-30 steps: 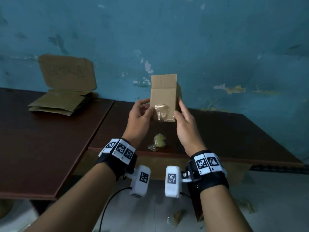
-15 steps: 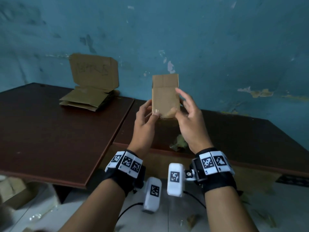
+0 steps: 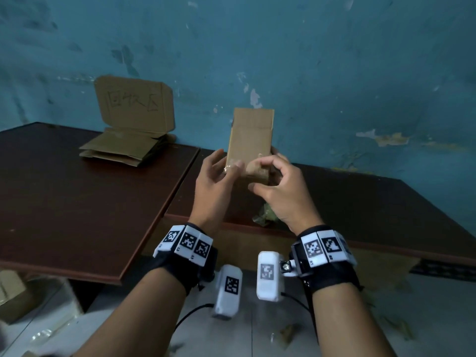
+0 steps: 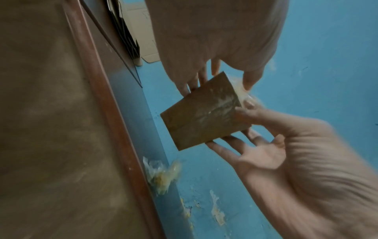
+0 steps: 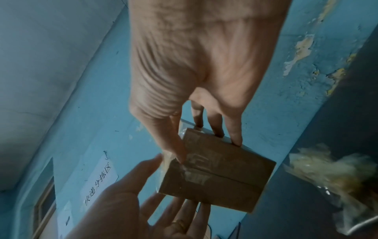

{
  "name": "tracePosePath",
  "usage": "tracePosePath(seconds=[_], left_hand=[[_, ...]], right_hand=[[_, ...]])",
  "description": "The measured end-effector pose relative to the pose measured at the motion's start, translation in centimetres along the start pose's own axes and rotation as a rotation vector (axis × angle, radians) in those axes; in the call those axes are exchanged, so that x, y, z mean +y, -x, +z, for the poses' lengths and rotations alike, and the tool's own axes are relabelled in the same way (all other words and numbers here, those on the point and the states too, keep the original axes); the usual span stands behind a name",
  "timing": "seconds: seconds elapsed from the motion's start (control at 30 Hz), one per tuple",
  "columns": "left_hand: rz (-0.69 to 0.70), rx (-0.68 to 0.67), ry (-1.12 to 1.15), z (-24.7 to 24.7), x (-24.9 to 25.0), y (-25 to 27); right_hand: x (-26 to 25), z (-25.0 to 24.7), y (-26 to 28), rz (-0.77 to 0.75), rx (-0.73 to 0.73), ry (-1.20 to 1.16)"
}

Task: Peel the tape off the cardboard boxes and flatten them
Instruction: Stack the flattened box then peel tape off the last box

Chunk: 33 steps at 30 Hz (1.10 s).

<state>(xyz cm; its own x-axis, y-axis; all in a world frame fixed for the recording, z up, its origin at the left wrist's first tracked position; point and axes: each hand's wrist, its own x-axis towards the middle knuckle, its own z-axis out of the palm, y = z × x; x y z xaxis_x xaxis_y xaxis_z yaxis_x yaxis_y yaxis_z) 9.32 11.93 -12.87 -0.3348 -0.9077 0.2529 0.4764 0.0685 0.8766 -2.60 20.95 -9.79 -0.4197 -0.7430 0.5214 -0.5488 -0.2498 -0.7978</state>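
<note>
Dark tabletop (image 3: 77, 202), with a stack (image 3: 121, 150) of flattened cardboard at the wall. The box (image 3: 248, 140) is in the air above the tabletop's near edge, upright, top flap raised. The left grip (image 3: 213, 186) pinches its lower left corner, thumb in front. The right grip (image 3: 280, 191) curls round the bottom end, which carries clear tape (image 5: 196, 176). A wad (image 3: 266, 219) lies below.

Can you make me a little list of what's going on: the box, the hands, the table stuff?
held thing: small cardboard box, top flap up, clear tape on its lower end
left hand: holds the box between thumb and fingers
right hand: grips the taped end, thumb on the tape
tables: flattened boxes by the wall, crumpled tape wad
</note>
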Motion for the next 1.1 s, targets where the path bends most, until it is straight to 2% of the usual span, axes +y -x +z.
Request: tracePosePath(seconds=[0.13, 0.33, 0.53, 0.77, 0.87, 1.1], left_hand=[[0.030, 0.142, 0.024, 0.2, -0.5, 0.3], [-0.002, 0.116, 0.138, 0.5, -0.5, 0.5], [0.092, 0.120, -0.035, 0.2, -1.2, 0.6], [0.124, 0.041, -0.066, -0.3, -0.7, 0.6], [0.089, 0.025, -0.033, -0.2, -0.6, 0.8], [-0.031, 0.142, 0.084, 0.4, -0.8, 0.9]], right_hand=[[0.5, 0.3, -0.1, 0.012, -0.018, -0.003], [-0.7, -0.4, 0.6, 0.063, 0.000, 0.013], [0.0, -0.1, 0.2, 0.054, 0.037, 0.079], [0.6, 0.5, 0.0, 0.030, 0.093, -0.002], [0.2, 0.7, 0.0, 0.011, 0.051, -0.032], [-0.1, 0.9, 0.1, 0.029, 0.071, 0.023]])
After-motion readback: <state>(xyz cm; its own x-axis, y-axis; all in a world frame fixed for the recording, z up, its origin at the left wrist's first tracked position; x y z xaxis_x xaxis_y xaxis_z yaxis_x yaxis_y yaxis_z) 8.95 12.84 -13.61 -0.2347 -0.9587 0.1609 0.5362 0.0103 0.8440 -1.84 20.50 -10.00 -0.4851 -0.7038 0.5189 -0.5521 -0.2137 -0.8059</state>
